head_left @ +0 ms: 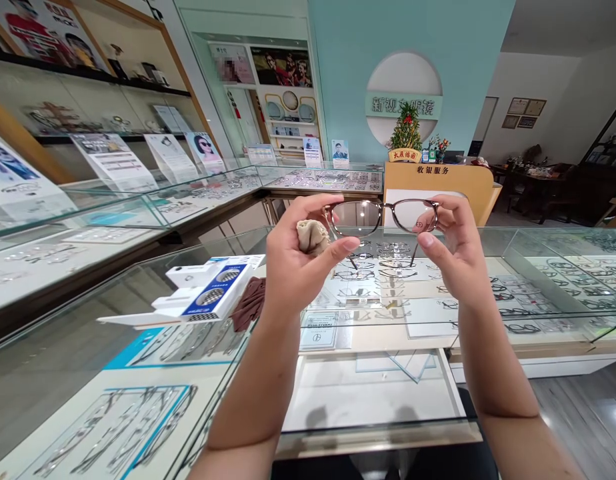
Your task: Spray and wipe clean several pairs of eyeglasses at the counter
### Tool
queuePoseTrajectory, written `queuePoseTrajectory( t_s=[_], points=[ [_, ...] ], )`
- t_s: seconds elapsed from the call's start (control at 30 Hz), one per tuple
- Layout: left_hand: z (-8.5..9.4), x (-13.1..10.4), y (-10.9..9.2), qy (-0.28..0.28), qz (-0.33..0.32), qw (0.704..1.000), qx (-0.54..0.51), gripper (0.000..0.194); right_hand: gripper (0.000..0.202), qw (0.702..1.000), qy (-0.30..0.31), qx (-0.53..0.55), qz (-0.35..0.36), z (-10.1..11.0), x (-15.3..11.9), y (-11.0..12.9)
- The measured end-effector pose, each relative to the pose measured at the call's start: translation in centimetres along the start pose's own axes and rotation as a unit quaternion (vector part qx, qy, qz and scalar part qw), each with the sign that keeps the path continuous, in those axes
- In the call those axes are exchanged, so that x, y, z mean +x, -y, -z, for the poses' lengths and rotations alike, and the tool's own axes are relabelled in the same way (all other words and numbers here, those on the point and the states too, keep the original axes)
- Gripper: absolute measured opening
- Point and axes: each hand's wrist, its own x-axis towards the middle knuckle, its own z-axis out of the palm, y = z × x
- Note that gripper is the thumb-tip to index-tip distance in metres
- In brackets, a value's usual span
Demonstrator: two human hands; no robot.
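Observation:
A pair of eyeglasses [385,205] with a dark brown frame is held up above the glass counter, lenses upright and temples hanging downward. My left hand [308,250] pinches its left rim and also clasps a crumpled beige cloth [313,236] in the palm. At the other end, my right hand [453,243] grips the right rim between thumb and fingers. A small printed mark shows on the right lens. Below the glasses, rows of other spectacle frames [395,267] lie inside the display case.
The glass counter [488,320] spans the space before me, with an open white drawer [328,393] beneath it. On the left stand a blue-and-white box [215,293] and a dark brown cloth [251,303]. Further back are a yellow cashier desk [441,180] and a potted plant [407,130].

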Motion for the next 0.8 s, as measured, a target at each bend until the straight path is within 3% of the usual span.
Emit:
queuePoseTrajectory(
  t_s=[0.47,0.8],
  points=[
    [-0.4,0.0,-1.0,-0.077,-0.029,0.993,0.081,0.048,0.042,0.998,0.01,-0.046,-0.046,0.3,0.1,-0.1],
    [-0.7,-0.1,-0.6,-0.101,-0.005,0.994,0.048,0.05,0.043,0.996,-0.006,-0.087,-0.035,0.3,0.1,0.1]
  ],
)
